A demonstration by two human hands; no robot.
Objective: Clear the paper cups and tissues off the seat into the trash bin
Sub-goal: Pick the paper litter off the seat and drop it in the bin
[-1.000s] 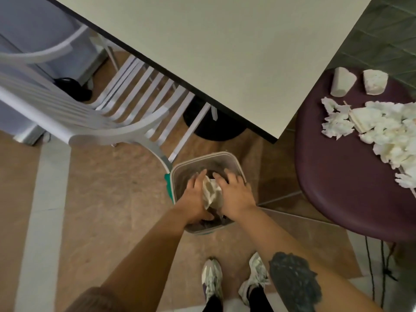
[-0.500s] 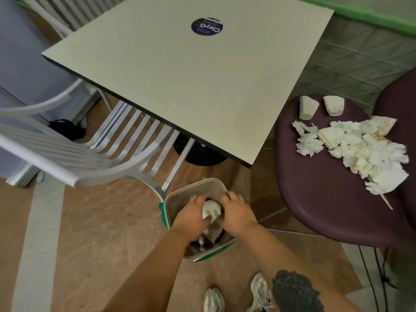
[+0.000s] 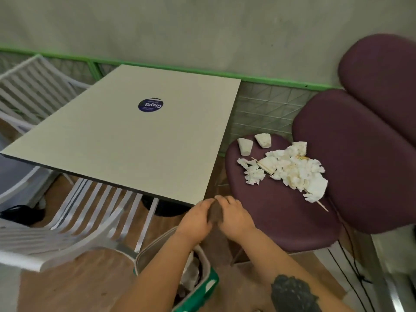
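Observation:
The purple seat (image 3: pixel 281 219) carries a heap of crumpled white tissues (image 3: pixel 292 172), two paper cups lying on their sides at its far edge (image 3: pixel 245 147) (image 3: pixel 263 140), and another cup (image 3: pixel 299 147) against the heap. A wooden skewer (image 3: pixel 322 206) pokes out of the heap's near side. My left hand (image 3: pixel 194 219) and right hand (image 3: pixel 235 217) hover side by side just off the seat's left edge, above the trash bin (image 3: pixel 155 247). Their fingers are loosely bent and nothing shows in either. White tissue (image 3: pixel 191 272) lies inside the bin, partly hidden by my left forearm.
A beige square table (image 3: pixel 135 136) with a blue round sticker stands just left of the seat, its corner close to my hands. A white slatted chair (image 3: pixel 78 212) is tucked under it on the left. Black cables (image 3: pixel 351 255) hang by the seat's right side.
Both hands let go of the tissue in the bin, then lifted out and moved up toward the seat. The view has tilted up to show the wall and the whole seat.

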